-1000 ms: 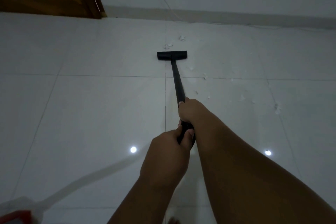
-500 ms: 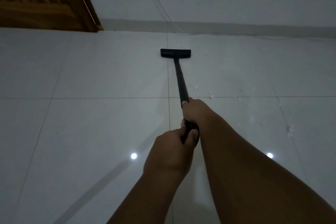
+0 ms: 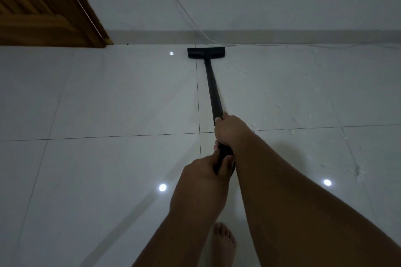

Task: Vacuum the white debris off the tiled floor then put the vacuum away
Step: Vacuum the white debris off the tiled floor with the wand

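Observation:
The black vacuum wand runs away from me across the white tiled floor. Its flat black floor head rests at the foot of the far wall. My right hand grips the wand higher up. Just below it, my left hand holds the ribbed lower end. Small scraps of white debris lie scattered on the tiles to the right of the wand, with a few more bits close to my right wrist.
A wooden door stands at the far left. A thin white cable runs down the wall and along the skirting to the right. My bare foot stands at the bottom. Ceiling lights reflect on the glossy tiles.
The wand has pushed forward until the floor head reached the wall. The debris that lay ahead of the head is gone, and the view has tilted up.

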